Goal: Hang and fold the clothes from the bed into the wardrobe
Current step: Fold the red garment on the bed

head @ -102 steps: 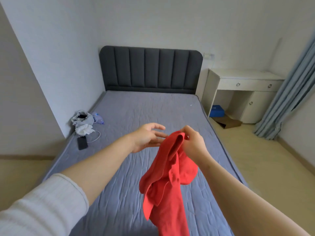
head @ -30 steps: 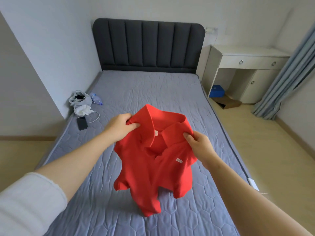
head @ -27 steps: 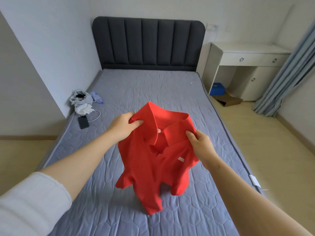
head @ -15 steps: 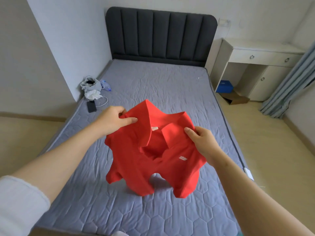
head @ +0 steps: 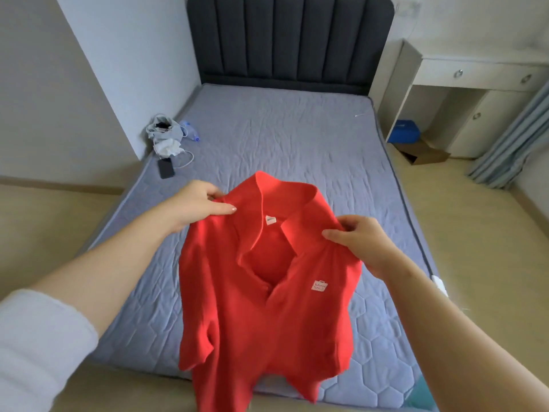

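We are holding the red polo shirt (head: 267,310) up over the foot of the mattress (head: 282,135). It is sagging limp, so we are judging it light and soft. Our left hand (head: 193,208) is pinching the shoulder at the collar's ten o'clock, and our right hand (head: 367,245) is pinching at three. The shoulder seams are looking like the surest hold.

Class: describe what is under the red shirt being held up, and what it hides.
Under the red shirt, held at its shoulders by the left hand and right hand, lies the grey mattress. The patch directly beneath, with part of the near edge, is covered.
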A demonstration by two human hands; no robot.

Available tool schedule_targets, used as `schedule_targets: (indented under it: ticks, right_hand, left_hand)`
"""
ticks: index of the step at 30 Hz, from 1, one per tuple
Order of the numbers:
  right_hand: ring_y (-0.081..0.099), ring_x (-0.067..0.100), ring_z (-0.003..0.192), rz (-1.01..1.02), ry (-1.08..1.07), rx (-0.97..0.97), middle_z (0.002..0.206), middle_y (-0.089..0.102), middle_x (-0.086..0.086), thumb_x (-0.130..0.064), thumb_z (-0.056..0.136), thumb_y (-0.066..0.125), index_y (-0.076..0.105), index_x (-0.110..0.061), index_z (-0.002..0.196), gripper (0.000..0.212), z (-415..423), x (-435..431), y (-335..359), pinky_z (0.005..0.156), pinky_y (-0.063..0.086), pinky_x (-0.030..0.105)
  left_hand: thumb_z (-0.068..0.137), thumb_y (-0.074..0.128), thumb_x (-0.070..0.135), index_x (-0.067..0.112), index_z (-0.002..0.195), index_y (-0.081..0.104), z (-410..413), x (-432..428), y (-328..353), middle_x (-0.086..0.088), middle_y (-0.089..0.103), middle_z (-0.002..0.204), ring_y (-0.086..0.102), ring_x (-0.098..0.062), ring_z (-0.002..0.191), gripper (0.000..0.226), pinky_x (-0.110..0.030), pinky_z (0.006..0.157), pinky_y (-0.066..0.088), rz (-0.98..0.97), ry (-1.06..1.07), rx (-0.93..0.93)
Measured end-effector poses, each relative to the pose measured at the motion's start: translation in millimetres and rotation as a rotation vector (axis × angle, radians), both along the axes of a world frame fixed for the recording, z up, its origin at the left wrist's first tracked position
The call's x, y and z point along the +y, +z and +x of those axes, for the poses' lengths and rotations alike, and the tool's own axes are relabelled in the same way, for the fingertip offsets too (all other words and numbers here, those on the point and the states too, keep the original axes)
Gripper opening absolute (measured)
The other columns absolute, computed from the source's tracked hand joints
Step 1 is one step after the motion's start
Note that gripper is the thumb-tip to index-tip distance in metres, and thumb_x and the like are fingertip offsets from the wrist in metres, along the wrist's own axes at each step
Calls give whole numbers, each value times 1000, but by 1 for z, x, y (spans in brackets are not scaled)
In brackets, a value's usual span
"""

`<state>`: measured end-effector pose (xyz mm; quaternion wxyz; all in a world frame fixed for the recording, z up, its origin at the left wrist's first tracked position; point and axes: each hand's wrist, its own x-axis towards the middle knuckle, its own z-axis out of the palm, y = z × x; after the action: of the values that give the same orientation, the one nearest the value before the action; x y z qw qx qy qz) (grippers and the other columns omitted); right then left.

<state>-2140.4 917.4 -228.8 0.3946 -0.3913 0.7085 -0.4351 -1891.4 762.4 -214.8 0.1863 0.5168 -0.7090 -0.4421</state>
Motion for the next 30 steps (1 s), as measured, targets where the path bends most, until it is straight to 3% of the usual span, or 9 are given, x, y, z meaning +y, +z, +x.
schedule_targets:
  ticks: [4,10,12,16,19,21,24,27,30]
  right_hand:
    - [56,16,71,184,-75,163,74,62,4,-9,76,73,71,-5,89,14,-4,-35,-63,67,44,28]
    - [54,31,106,424,-265,436,99,59,8,-30,78,68,69,-23,95,18,-22,-128,-133,82,42,36]
    - [58,31,98,401,-352,298,96,63,10,-21,82,61,64,-18,93,12,-24,-170,-152,73,41,31]
    - [62,33,94,298,-528,138,98,66,18,-10,83,50,52,-13,91,8,-32,-247,-177,74,44,31]
    - [57,29,102,216,-590,123,105,61,13,-6,85,49,52,-8,109,24,-45,-289,-178,73,34,25]
    - [54,27,111,112,-499,-25,117,55,10,-3,87,51,41,-10,128,44,-52,-309,-176,86,39,32]
    - [37,23,133,42,-365,-199,148,30,9,4,88,51,9,-14,149,76,-50,-316,-176,111,31,41]
    - [28,20,139,127,-294,-181,153,22,5,5,88,49,6,-16,149,77,-46,-299,-187,114,26,39]
    - [45,12,121,234,-223,-166,135,37,5,3,90,48,13,-11,149,70,-39,-270,-207,106,32,26]
  left_hand:
    - [76,75,22,11,82,63,-13,-42,-66,-5,59,76,54,-18,74,18,-26,67,39,-21,-44,-237]
    - [80,67,40,20,97,64,-56,-131,-137,-5,65,99,60,-26,98,27,-26,71,38,-127,4,-514]
    - [85,62,34,20,101,62,-74,-163,-157,-7,66,98,64,-27,90,21,-26,68,46,-31,70,-444]
    - [94,48,17,16,96,51,-116,-218,-178,-11,60,83,61,-17,57,3,-22,34,48,244,292,-42]
    - [94,47,13,16,107,51,-136,-261,-187,-15,61,104,64,-27,85,14,-35,53,56,199,287,56]
    - [94,48,13,29,127,44,-143,-282,-194,-9,58,119,59,-23,99,37,-34,67,53,259,185,162]
    - [93,52,10,44,145,1,-146,-291,-208,-6,33,145,43,-15,121,80,-25,75,43,395,-22,137]
    - [91,53,5,39,146,-2,-146,-276,-232,-10,16,154,32,-19,133,85,-24,87,36,388,-100,42]
    - [92,51,5,35,147,8,-143,-247,-262,-13,26,150,42,-18,122,77,-25,87,36,426,-133,6]
